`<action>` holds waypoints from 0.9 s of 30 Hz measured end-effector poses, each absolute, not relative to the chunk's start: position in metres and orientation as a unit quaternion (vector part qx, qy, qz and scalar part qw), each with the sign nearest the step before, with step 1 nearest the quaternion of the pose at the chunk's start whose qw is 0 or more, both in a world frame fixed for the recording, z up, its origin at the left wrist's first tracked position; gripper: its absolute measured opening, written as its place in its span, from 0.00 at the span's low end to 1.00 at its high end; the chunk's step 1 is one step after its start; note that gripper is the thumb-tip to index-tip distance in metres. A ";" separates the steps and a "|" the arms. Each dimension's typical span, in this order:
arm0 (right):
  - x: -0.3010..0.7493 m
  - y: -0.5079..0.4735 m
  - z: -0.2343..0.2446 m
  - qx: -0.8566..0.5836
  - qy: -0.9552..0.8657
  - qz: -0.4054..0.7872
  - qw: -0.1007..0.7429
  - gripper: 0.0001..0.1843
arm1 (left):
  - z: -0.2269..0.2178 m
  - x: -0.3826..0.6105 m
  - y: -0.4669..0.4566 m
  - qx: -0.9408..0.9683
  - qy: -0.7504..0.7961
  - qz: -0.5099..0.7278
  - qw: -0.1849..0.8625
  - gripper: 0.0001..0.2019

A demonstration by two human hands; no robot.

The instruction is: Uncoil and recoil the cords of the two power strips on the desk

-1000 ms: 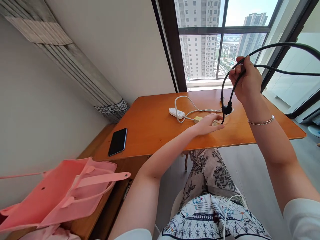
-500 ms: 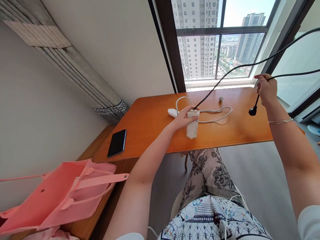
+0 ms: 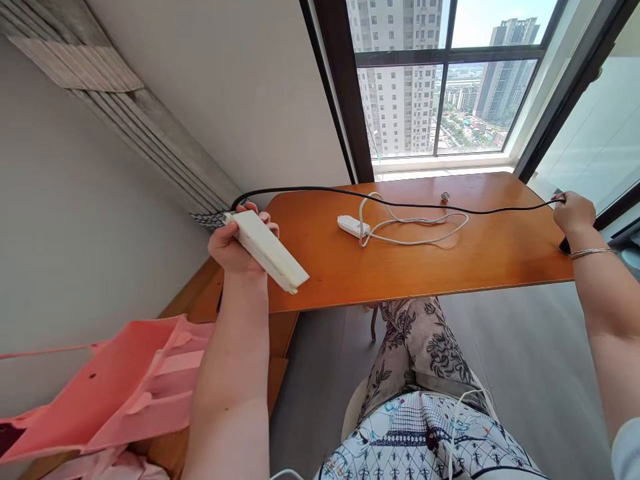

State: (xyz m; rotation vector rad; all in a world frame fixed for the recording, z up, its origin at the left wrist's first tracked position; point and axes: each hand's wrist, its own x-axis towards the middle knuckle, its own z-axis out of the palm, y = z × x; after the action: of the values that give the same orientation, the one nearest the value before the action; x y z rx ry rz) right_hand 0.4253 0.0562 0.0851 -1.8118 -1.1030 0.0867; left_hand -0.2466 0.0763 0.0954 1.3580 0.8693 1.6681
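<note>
My left hand is closed round a long cream power strip, held up over the left end of the orange table. From the strip a black cable runs taut across the table to my right hand. That hand is closed on the cable at the table's right edge, and a dark plug end shows just below it.
A small white adapter with a looped white cord lies mid-table. A small metal object sits near the window. A pink bag lies at lower left. My patterned lap is under the table edge.
My left hand has lifted the power strip off the table and carried it left. My right hand has dropped to the table's right edge, pulling the black cable straight. The phone is now hidden.
</note>
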 end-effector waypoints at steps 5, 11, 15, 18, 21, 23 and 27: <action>0.383 0.083 0.064 -0.778 -0.507 0.041 0.369 0.15 | 0.099 -0.226 0.076 0.559 0.318 0.631 0.434 0.16; 0.299 0.073 0.054 -0.699 -0.706 0.108 0.028 0.25 | 0.105 -0.191 0.059 0.598 0.300 0.580 0.464 0.19; 0.215 0.046 0.073 -0.507 -0.797 0.156 0.290 0.43 | 0.104 -0.154 0.041 0.664 0.288 0.515 0.459 0.24; 0.167 0.034 0.082 -0.400 -0.787 0.220 0.415 0.47 | 0.103 -0.130 0.033 0.689 0.264 0.482 0.473 0.26; 0.150 0.037 0.082 -0.356 -0.785 0.324 0.390 0.27 | 0.103 -0.117 0.031 0.672 0.232 0.484 0.510 0.25; 0.153 0.042 0.082 -0.347 -0.771 0.400 0.355 0.25 | 0.103 -0.115 0.035 0.650 0.210 0.496 0.536 0.24; 0.163 0.051 0.098 -0.379 -0.663 0.424 0.487 0.26 | 0.102 -0.106 0.047 0.620 0.166 0.474 0.603 0.23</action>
State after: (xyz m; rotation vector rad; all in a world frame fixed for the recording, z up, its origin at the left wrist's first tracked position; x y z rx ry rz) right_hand 0.1633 0.0512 0.0982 -0.9210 -1.6119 1.0315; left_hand -0.1063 0.0469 0.1023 1.4352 0.3836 1.0982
